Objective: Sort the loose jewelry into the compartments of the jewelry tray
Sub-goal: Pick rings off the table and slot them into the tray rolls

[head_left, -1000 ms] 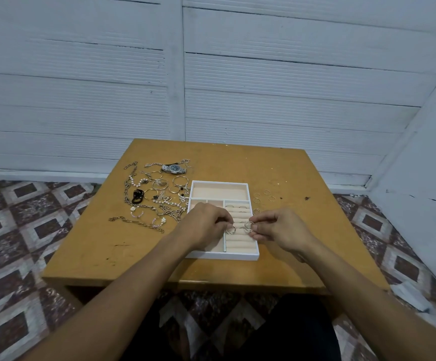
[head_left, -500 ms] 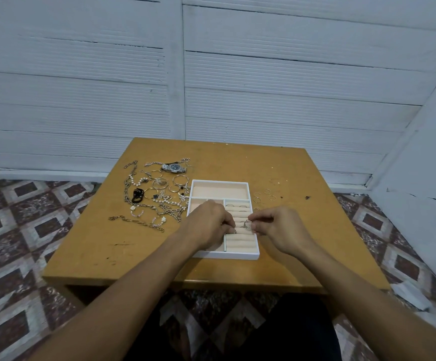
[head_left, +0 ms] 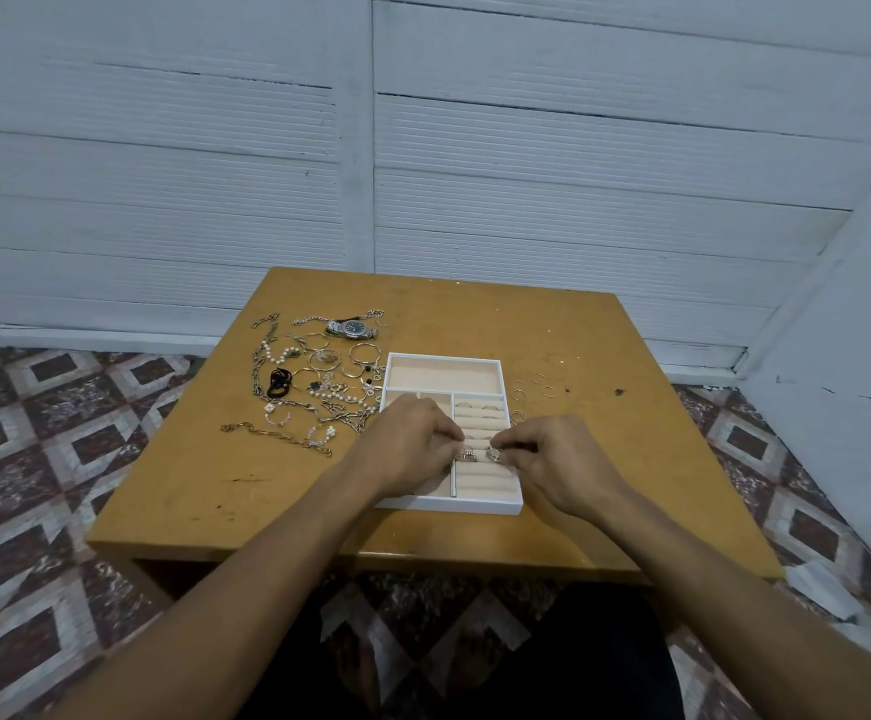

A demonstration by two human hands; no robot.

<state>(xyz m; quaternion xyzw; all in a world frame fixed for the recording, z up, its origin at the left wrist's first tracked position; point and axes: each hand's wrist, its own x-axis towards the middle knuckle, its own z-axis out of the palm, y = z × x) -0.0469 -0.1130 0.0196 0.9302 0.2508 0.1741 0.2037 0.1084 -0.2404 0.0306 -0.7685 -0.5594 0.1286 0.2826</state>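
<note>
Low over tray [head_left: 449, 506], left hand [head_left: 412, 444] pinches silver ring [head_left: 467, 455], right hand [head_left: 558, 459] second ring [head_left: 494, 454]

The jewelry tray [head_left: 449, 507] sits on the table [head_left: 189, 485], toward my edge. Left of the tray lies the heap of loose jewelry [head_left: 319, 392], the watch [head_left: 352, 328] behind the tray's far left corner. Right of the tray lie the loose rings [head_left: 532, 393]. Over the tray's ring rolls [head_left: 485, 481], in its right compartment, my left hand [head_left: 407, 444] pinches the left ring [head_left: 467, 455] and my right hand [head_left: 552, 459] the right ring [head_left: 494, 454].
</note>
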